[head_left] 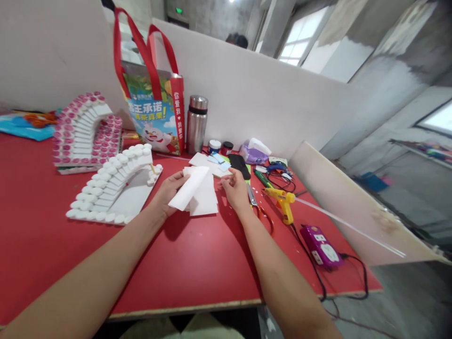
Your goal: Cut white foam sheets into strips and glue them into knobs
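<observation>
My left hand (168,190) grips a white foam strip (189,187) that slants up to the right. Under it a stack of white foam sheets (205,200) lies on the red table (197,259). My right hand (235,188) rests just right of the sheets, fingers curled in a pinch near their upper right corner; what it pinches, if anything, is too small to make out. A white foam arch model (115,190) sits just left of my left hand. Scissors with red handles (259,209) lie right of my right hand.
A pink-and-white arch model (84,129) stands at the back left. A printed bag with red handles (155,110) and a steel flask (196,125) stand by the partition. A yellow glue gun (284,202), a purple power strip (320,247), cables, small jars and a black phone (240,165) crowd the right side.
</observation>
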`<state>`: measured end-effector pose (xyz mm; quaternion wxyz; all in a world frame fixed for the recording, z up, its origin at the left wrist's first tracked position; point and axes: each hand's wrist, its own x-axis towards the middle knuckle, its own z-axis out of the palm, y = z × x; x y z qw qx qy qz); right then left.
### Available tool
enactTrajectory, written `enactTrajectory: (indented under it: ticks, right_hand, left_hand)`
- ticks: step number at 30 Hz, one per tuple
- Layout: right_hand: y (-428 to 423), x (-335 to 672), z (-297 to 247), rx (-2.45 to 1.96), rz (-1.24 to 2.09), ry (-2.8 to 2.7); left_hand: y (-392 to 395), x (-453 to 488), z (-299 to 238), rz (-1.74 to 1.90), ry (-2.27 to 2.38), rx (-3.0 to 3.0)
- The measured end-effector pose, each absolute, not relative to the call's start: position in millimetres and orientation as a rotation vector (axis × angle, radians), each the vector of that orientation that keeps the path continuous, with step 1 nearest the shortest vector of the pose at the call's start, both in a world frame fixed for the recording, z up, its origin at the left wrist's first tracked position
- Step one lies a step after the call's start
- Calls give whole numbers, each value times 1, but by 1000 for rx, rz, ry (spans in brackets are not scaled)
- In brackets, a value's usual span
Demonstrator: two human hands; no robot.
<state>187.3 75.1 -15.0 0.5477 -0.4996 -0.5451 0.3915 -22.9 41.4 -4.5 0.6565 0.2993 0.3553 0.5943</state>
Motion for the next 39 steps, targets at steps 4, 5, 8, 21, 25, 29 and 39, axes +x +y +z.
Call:
enactTrajectory:
  ticks: [4,5,8,21,25,29,39]
  right_hand:
    - [63,191,-6,-1154,1039,-1225]
    - [59,191,-2,-1130,1139,-1198]
    - [48,187,9,-1057,1379,-1123]
    - [50,197,5,-1026,1285,-1300]
    - [49,195,4,-989,1318,-1304]
    - [47,189,2,-997,1286,-1365]
    - [30,171,10,-1111,859,-1558]
  left_hand:
    - [39,-15,-7,1440,915,818]
    - [37,-13,-7,1434,911,860]
    - [32,-10,-5,1359,900,972]
    - [27,-8,2,1187,822,940]
    - [24,-9,5,1158,807,953]
    - [17,-7,8,1107,769,1039]
    - [22,-6,2,1445,1061,1191]
